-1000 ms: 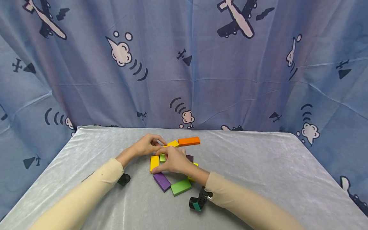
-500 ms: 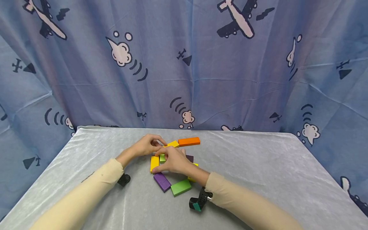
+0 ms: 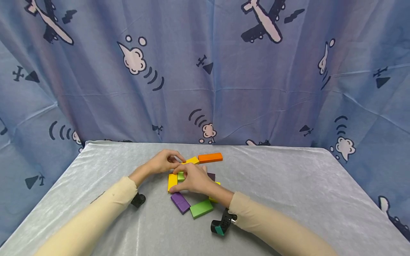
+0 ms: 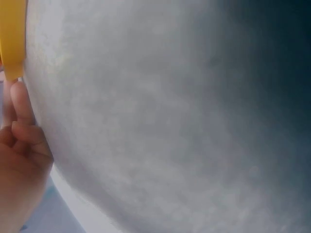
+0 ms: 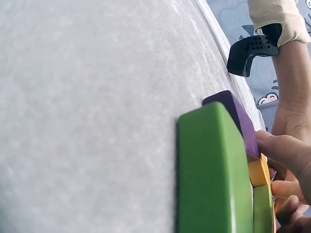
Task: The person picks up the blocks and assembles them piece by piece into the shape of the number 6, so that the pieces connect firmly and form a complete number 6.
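Observation:
Coloured rectangular blocks lie in a rough ring on the table. My right hand spans an amber block on the ring's left side, thumb at its near end and a fingertip at its far end. Behind it, the curled thumb and index finger of my left hand meet at the left end of a yellow block. A light green block sits beside the amber one, partly covered by the right hand. In the left wrist view, the amber block stands at the upper left edge, before the left hand's fingers.
An orange block adjoins the yellow block's right end. Purple and green blocks form the near side. Dark purple and bright yellow blocks show past the right wrist. A patterned curtain hangs behind the table.
The amber block has shifted very slightly to the right under my right hand. Both hands otherwise keep their places.

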Action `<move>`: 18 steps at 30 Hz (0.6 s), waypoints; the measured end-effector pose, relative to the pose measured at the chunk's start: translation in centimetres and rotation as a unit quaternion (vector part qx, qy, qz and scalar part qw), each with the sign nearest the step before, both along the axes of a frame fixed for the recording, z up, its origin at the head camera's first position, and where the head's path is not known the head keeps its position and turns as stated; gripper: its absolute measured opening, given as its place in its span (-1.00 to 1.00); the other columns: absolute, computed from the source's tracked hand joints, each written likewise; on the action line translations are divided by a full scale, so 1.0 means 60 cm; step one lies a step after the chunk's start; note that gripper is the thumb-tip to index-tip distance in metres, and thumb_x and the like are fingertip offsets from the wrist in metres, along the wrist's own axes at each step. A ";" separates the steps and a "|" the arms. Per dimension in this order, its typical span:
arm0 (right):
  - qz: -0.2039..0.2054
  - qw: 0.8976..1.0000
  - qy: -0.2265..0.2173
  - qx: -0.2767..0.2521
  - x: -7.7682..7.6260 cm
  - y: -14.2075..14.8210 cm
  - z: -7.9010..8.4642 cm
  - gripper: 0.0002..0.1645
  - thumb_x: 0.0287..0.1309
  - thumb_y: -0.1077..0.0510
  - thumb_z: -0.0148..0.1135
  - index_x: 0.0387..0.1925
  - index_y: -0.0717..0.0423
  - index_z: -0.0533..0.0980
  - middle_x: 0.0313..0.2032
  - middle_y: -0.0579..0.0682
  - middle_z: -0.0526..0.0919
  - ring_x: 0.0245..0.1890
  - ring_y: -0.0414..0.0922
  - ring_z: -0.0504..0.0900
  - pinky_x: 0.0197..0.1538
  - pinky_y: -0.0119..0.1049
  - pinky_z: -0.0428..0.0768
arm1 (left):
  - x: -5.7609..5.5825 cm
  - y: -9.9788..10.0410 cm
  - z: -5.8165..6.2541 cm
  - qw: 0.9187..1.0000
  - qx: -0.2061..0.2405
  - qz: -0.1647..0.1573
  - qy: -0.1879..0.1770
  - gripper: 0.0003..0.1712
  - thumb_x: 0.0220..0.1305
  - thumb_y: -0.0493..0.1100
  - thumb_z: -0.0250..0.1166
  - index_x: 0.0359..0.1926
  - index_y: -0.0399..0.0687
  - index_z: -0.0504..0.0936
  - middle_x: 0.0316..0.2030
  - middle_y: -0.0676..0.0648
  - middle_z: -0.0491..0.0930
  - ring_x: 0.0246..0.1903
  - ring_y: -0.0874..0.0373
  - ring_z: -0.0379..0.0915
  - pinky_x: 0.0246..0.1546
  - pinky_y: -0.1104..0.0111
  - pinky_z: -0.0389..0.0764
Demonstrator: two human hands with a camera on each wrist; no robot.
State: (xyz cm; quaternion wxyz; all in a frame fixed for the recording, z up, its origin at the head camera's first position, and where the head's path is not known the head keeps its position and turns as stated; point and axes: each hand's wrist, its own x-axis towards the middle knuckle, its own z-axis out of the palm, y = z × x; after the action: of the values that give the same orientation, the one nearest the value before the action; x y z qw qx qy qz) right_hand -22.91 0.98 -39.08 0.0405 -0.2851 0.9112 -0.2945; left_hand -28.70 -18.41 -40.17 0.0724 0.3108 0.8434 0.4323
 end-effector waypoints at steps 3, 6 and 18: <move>0.000 1.000 0.000 0.001 0.001 0.000 0.001 -0.33 -0.19 -0.28 0.67 0.00 -0.13 0.72 -0.52 -0.18 0.45 -0.48 -0.22 0.38 -0.22 -0.09 0.11 | 0.001 -0.001 0.001 1.000 0.001 0.000 0.001 -0.78 0.29 -0.44 0.35 -0.05 -0.31 0.73 -0.22 -0.18 0.72 -0.38 0.12 0.59 -0.28 0.30 0.58; -0.001 1.000 -0.002 0.004 0.001 0.001 0.002 -0.33 -0.19 -0.28 0.66 -0.01 -0.14 0.72 -0.52 -0.19 0.46 -0.48 -0.22 0.39 -0.22 -0.09 0.11 | 0.002 -0.001 0.001 1.000 0.001 0.000 0.000 -0.79 0.29 -0.44 0.35 -0.06 -0.31 0.73 -0.23 -0.18 0.72 -0.40 0.13 0.58 -0.29 0.30 0.58; -0.001 1.000 0.000 0.001 0.001 0.001 0.002 -0.34 -0.18 -0.26 0.67 0.00 -0.13 0.71 -0.52 -0.17 0.46 -0.48 -0.22 0.38 -0.22 -0.09 0.12 | -0.001 -0.001 -0.002 1.000 -0.002 0.005 -0.014 -0.77 0.28 -0.45 0.37 -0.05 -0.30 0.73 -0.23 -0.16 0.73 -0.33 0.11 0.63 -0.20 0.29 0.61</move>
State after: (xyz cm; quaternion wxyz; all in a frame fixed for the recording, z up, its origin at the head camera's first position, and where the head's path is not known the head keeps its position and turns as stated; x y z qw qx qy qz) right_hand -22.84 1.05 -38.95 0.0409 -0.2843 0.9117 -0.2939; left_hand -28.77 -18.48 -40.26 0.0821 0.3003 0.8447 0.4354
